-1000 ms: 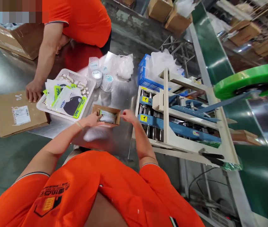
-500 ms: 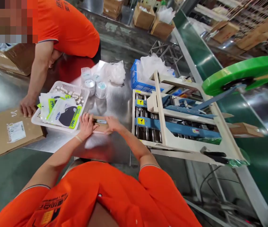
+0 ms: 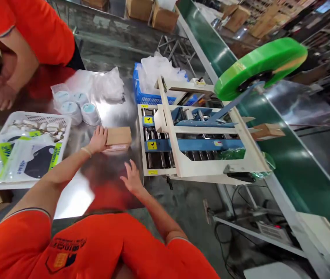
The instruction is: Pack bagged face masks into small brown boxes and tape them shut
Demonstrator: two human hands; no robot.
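A small cardboard box [image 3: 118,136], its flaps folded shut on top, lies on the metal table. My left hand [image 3: 98,140] is at the box's left end, its fingers close together and pressed against it. My right hand [image 3: 132,179] is off the box, in the air nearer to me, fingers spread and nothing in them. Just right of the box stands a carton-sealing machine [image 3: 150,145] with metal rollers and blue side rails. A big roll of green tape [image 3: 260,68] is mounted above it.
At left is a white plastic basket [image 3: 67,128] with packaged masks. Behind it stand wrapped round tubs [image 3: 71,110] and clear bags [image 3: 108,85]. A blue crate [image 3: 137,83] holds more bags. A co-worker's forearm [image 3: 19,64] rests on the table. Beyond the machine runs a green conveyor [image 3: 307,186].
The small box has turned closed side up and sits closer to the machine. My right hand has let go of it. The co-worker's hand has left the flat carton. The view has swung right.
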